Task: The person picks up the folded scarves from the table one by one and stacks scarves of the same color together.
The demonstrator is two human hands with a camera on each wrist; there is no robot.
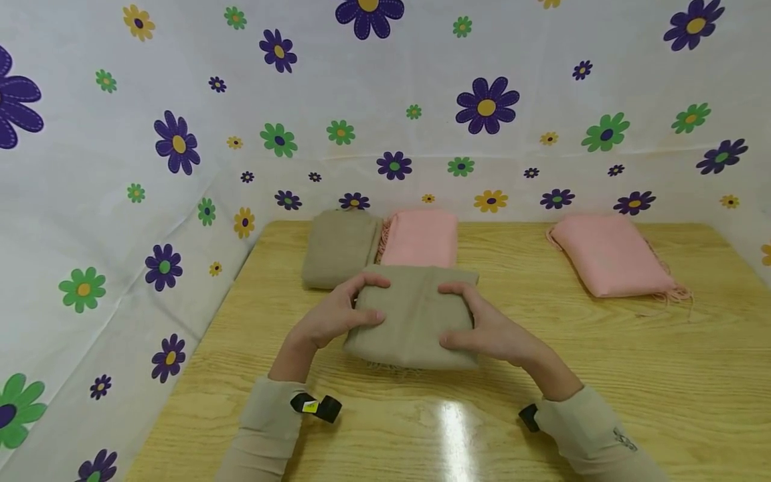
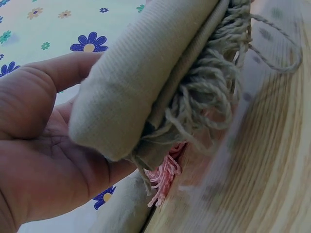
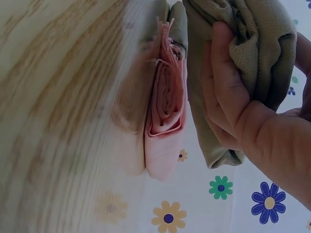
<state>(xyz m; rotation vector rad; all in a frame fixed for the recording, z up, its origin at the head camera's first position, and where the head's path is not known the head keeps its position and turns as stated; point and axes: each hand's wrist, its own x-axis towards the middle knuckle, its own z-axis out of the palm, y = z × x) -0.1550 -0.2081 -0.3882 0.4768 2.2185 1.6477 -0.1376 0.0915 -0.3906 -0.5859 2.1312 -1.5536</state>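
Observation:
Both hands hold a folded beige fringed scarf (image 1: 415,321) by its two sides, raised off the table in the wrist views. My left hand (image 1: 337,313) grips the left side, thumb on top; the left wrist view shows the rolled fold and twisted fringe of the beige scarf (image 2: 131,82) against the palm. At the opposite side my right hand (image 1: 490,328) grips it, with fingers under the layered folds of the beige scarf (image 3: 262,48) in the right wrist view. Behind it lie another folded beige scarf (image 1: 340,248) and a folded pink scarf (image 1: 421,237), side by side.
A second folded pink scarf (image 1: 608,254) with loose fringe lies at the right rear of the wooden table (image 1: 602,355). White cloth (image 1: 415,80) printed with flowers hangs behind and to the left. Black bands (image 1: 316,406) sit on both wrists.

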